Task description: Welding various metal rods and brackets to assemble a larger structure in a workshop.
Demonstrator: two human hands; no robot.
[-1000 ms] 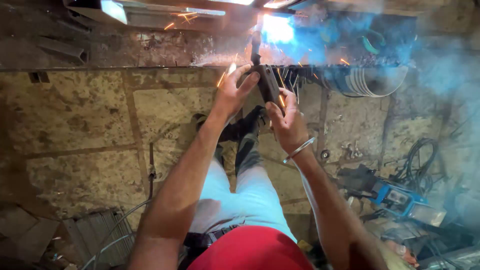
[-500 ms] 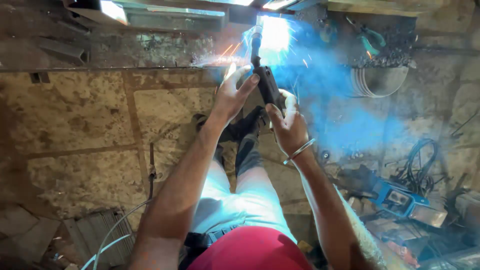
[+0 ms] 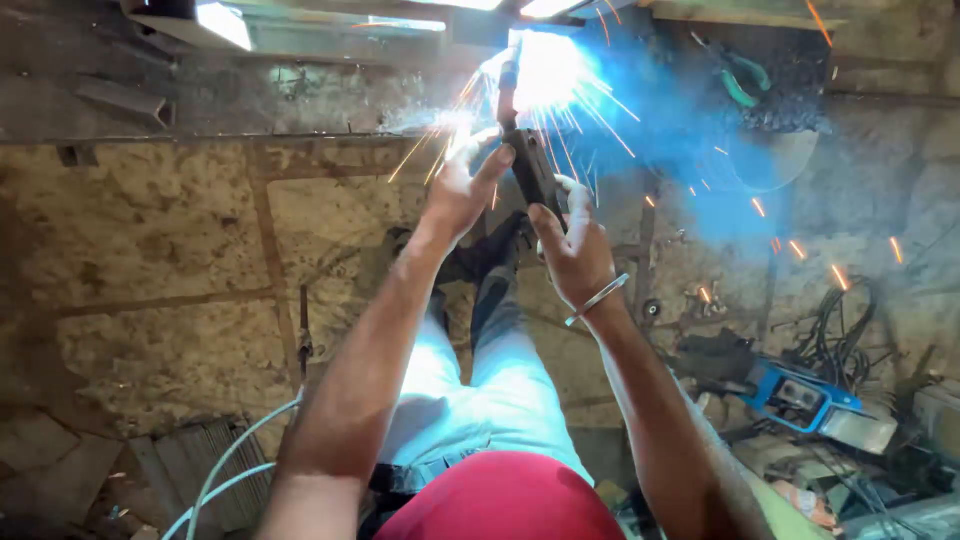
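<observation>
My right hand (image 3: pixel 575 245), with a metal bracelet on the wrist, grips a dark welding electrode holder (image 3: pixel 528 165). Its tip meets a metal frame (image 3: pixel 330 30) at the top of the view, where a bright blue-white arc (image 3: pixel 545 65) throws sparks outward. My left hand (image 3: pixel 462 185) rests beside the holder with fingers spread, touching its upper part. Blue smoke (image 3: pixel 700 150) spreads to the right of the arc. My legs in light trousers and dark shoes stand below the hands.
The floor is worn stone slabs (image 3: pixel 150 260). A blue welding machine (image 3: pixel 800 395) with tangled black cables (image 3: pixel 850 320) sits at the right. Pale hoses (image 3: pixel 225 470) curl at the lower left. Green pliers (image 3: pixel 740 80) lie at the upper right.
The arc has grown brighter and throws many more sparks. Both hands have stayed on the holder with little shift. The blue smoke has drifted across the upper right.
</observation>
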